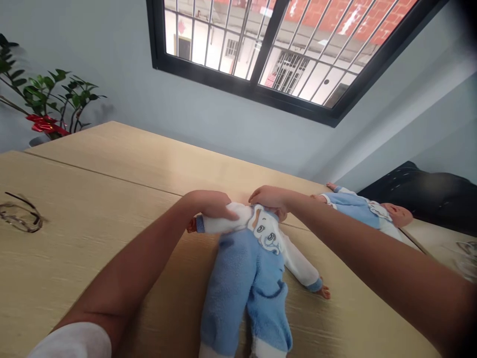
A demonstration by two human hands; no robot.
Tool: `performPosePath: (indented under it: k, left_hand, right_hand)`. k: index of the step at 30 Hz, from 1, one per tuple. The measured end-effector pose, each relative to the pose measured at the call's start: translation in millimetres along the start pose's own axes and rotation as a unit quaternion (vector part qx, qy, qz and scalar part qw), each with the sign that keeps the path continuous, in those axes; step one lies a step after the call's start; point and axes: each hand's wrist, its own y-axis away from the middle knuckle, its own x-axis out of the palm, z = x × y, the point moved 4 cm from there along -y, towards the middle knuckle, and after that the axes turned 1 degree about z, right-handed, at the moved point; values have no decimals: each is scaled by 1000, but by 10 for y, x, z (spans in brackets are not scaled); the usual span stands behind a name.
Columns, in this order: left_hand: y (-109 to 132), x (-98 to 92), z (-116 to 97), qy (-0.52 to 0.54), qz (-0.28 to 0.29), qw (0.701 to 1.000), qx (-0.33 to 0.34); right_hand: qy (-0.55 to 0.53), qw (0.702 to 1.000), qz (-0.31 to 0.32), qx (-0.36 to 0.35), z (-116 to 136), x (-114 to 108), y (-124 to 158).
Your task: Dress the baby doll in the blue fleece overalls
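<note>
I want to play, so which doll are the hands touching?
The middle doll with the cartoon face: left hand and right hand touch it. The other doll lies apart, at right.

Pale wall [112, 64], dark-framed window [261, 49] (barred, bright daylight), light wood table [93, 214].

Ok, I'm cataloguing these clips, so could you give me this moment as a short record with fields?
Near doll: blue-and-white outfit, lying on the table; head not visible
Left hand: holding the doll's white sleeve
Right hand: at the top of the cartoon-face patch; grip partly hidden
Second doll: at the right, beyond the right forearm
Far left: glasses on the table
Background: plant with a red bow; barred window
</note>
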Motion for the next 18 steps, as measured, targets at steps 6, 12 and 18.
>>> performPosePath:
  k: [6, 12, 18]
  left_hand:
    - [16, -5, -1, 15, 4, 1000, -2]
    - [-19, 7, 22, 17, -8, 1000, -9]
    - [-71, -12, 66, 30, -16, 999, 19]
  right_hand:
    - [-102, 989, 91, 53, 12, 48, 101]
    - [27, 992, -68, -101, 28, -27, 333]
    - [297, 893, -113, -320, 296, 722, 856]
